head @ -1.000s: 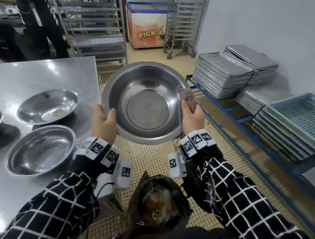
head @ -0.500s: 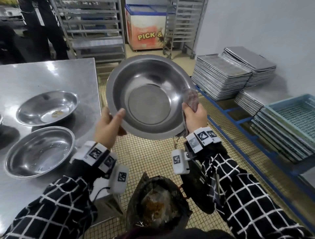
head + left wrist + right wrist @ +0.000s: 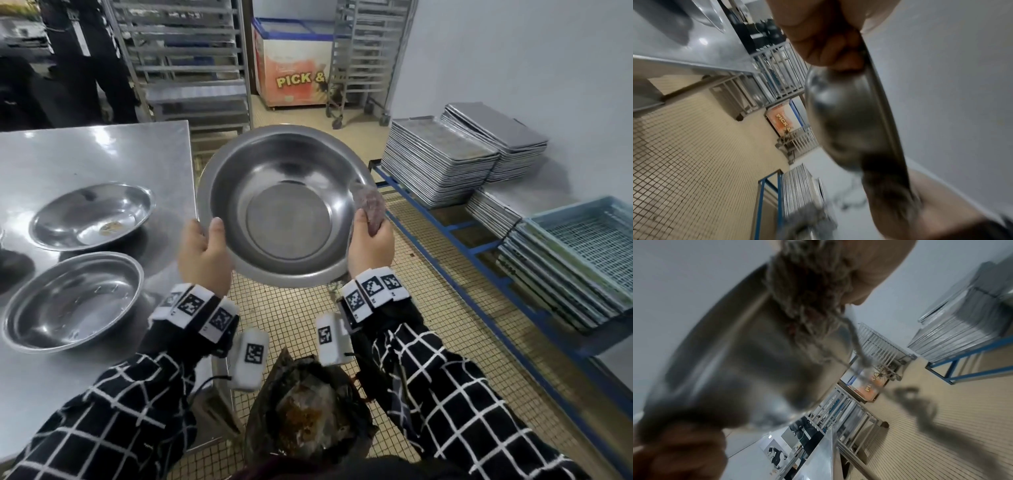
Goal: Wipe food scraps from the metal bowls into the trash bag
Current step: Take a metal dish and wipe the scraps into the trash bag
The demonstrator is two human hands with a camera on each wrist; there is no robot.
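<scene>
I hold a large metal bowl (image 3: 284, 205) in the air, tilted toward me, its inside wiped bare. My left hand (image 3: 203, 253) grips its left rim, thumb inside. My right hand (image 3: 371, 246) grips the right rim together with a brownish cloth (image 3: 368, 202) that lies over the edge. In the left wrist view the bowl's underside (image 3: 846, 123) shows below my curled fingers (image 3: 828, 48). The right wrist view shows the cloth (image 3: 809, 288) draped on the bowl's outside (image 3: 748, 356). A dark trash bag (image 3: 308, 418) with brown scraps stands open on the floor below the bowl.
On the steel table (image 3: 92, 154) to the left sit two more bowls, the far one (image 3: 92, 216) with a small scrap inside, the near one (image 3: 73, 301) bare. Stacked metal trays (image 3: 442, 161) and blue crates (image 3: 589, 246) line the right. Racks stand behind.
The bowl tipped up more steeply toward me half a second ago and has since come back down to a flatter tilt. Both hands kept their hold on the rim.
</scene>
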